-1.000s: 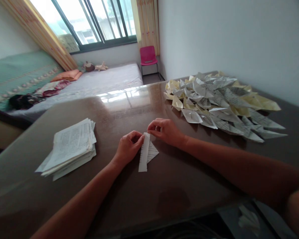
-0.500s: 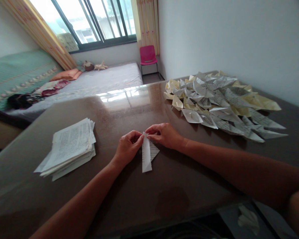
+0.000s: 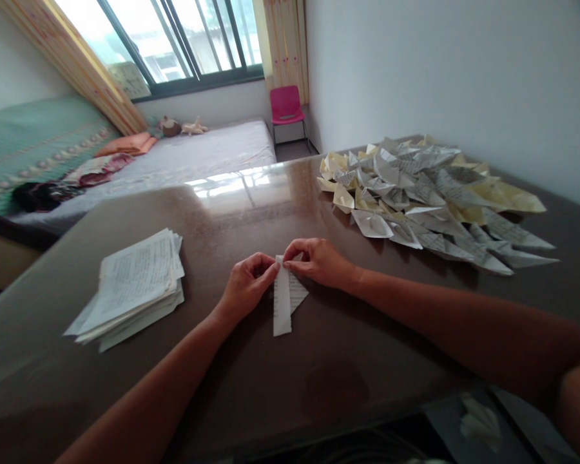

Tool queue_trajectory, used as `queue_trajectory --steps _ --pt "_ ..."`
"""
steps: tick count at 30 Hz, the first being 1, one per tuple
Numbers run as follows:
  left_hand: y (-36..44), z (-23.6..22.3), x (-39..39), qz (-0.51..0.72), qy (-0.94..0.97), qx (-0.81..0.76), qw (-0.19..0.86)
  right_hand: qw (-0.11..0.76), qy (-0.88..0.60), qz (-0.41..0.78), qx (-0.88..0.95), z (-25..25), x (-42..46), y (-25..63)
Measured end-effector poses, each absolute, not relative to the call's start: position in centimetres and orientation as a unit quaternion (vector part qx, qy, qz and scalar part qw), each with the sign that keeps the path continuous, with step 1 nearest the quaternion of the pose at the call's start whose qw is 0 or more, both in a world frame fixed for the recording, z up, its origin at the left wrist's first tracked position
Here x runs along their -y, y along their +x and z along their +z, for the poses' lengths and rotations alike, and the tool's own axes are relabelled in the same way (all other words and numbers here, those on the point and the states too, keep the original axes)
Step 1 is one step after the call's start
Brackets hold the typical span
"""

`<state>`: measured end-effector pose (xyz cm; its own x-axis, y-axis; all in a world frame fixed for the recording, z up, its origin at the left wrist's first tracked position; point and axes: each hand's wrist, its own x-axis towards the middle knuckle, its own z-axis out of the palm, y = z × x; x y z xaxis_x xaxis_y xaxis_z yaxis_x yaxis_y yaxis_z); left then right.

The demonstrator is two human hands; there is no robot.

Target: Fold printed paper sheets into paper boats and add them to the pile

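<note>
A small folded sheet of printed paper [image 3: 283, 303] lies on the brown table, with a long pale strip in front and a printed triangular flap sticking out to the right. My left hand [image 3: 251, 278] pinches its upper left edge between thumb and fingers. At the top right, my right hand [image 3: 316, 261] grips the same paper, its fingers curled and thumb pressed near the fold. The paper's top corner is partly covered by the fingertips.
To the left is a stack of printed sheets [image 3: 138, 277]. Many folded paper boats [image 3: 415, 187], white and yellowish, are heaped at the right by the wall. Beyond the table [image 3: 212, 386] are a bed [image 3: 222, 145] and a pink chair [image 3: 286, 105].
The front strip now lies flatter and its lower end looks straighter. My right fingers have shifted slightly at the top edge; both hands stay on the paper.
</note>
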<state>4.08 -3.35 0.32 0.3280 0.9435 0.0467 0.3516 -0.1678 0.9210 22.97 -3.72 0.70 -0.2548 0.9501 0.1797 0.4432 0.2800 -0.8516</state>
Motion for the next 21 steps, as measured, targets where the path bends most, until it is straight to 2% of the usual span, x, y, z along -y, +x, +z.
queue_trajectory --steps 2,13,21 --pt "4.09 0.42 3.45 0.34 0.68 -0.474 0.444 0.359 -0.493 0.319 0.726 0.84 3.9 22.97" --pt "4.02 0.0 3.37 0.349 0.684 -0.461 0.445 0.312 -0.479 0.329 0.752 0.85 3.94 22.95" --pt "3.92 0.15 3.25 0.339 0.739 -0.461 0.354 0.288 -0.461 0.31 0.78 0.67 3.74 23.06"
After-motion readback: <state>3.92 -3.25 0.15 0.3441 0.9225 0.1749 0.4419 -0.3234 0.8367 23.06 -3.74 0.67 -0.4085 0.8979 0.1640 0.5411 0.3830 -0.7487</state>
